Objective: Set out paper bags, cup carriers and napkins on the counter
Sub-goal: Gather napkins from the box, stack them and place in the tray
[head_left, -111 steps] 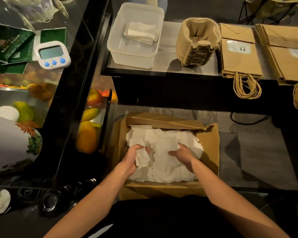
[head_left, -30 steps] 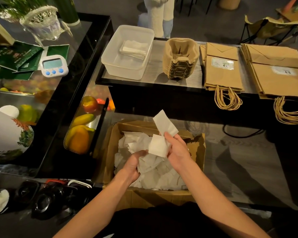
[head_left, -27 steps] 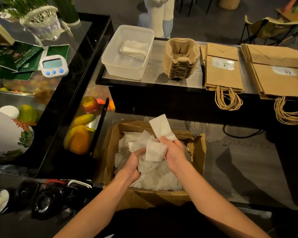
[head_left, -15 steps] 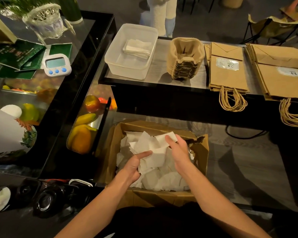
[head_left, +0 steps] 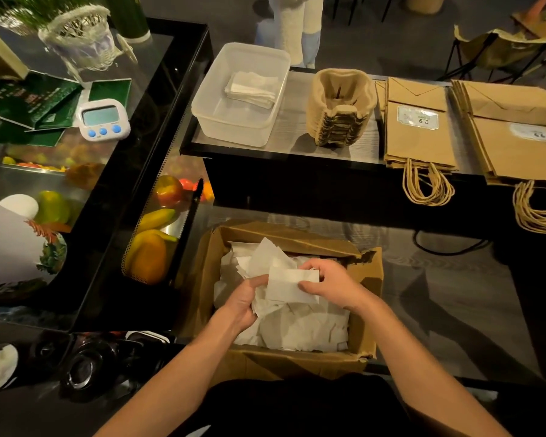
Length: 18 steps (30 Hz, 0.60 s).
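The right hand [head_left: 331,287] pinches the right end of a folded napkin [head_left: 292,285], thumb on the near face and fingers [head_left: 309,264] curled over its far edge. The left hand [head_left: 243,302] has its fingers curled round a bunch of napkins [head_left: 265,260] that fans up past its thumb; the thumb lies at the folded one's left edge.

Directly under both sets of fingers sits an open cardboard box [head_left: 297,361], flaps torn, filled with loose napkins [head_left: 303,329] lying in a jumble. So the held napkins hang just above the pile, inside the box's rim.

Beyond the fingertips, higher up, runs the counter [head_left: 293,143]. On it, up and left of the fingers, stands a clear plastic tub [head_left: 234,124] holding only a small stack of napkins [head_left: 252,88] at its far end. Straight ahead of the fingers is a nested stack of moulded cup carriers [head_left: 341,105]. To the right of that lie paper bags [head_left: 418,137] flat in two piles, handles hanging over the near edge.

Far left of the left hand's knuckles: a white timer [head_left: 103,119] on a glass-topped case, with fruit [head_left: 148,257] inside the case.
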{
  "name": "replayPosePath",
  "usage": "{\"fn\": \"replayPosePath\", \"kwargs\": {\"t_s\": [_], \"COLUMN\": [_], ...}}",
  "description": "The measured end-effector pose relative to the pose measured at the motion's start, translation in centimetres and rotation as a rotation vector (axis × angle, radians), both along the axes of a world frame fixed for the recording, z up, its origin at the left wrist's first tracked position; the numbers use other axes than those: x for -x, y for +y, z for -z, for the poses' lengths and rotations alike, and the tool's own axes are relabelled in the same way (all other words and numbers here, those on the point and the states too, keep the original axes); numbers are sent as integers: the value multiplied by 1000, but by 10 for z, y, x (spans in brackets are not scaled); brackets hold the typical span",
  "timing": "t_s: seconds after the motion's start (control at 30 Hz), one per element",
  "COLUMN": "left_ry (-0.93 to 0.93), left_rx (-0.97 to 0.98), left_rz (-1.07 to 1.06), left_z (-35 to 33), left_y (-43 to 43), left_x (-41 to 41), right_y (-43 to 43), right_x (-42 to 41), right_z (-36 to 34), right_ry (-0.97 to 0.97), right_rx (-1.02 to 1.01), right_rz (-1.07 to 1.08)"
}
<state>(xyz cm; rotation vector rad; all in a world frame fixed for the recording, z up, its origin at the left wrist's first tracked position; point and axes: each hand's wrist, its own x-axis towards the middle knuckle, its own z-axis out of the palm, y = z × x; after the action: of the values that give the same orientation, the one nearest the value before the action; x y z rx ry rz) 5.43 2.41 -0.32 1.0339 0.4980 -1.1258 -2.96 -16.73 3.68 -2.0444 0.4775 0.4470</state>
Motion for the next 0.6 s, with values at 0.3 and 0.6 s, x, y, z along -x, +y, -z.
{"fn": "replayPosePath", "kwargs": {"t_s": [0.3, 0.6], "left_ry": [1, 29], "left_rx": [70, 66], "left_rz": [23, -60], "left_z": [0, 5], "left_y": [1, 4], "left_x": [2, -1], "right_y": [18, 20], "right_x": [-8, -5], "right_z": [-2, -5], "right_ry": [-111, -79], "right_rx": [384, 244], "right_rz": [-174, -101]}}
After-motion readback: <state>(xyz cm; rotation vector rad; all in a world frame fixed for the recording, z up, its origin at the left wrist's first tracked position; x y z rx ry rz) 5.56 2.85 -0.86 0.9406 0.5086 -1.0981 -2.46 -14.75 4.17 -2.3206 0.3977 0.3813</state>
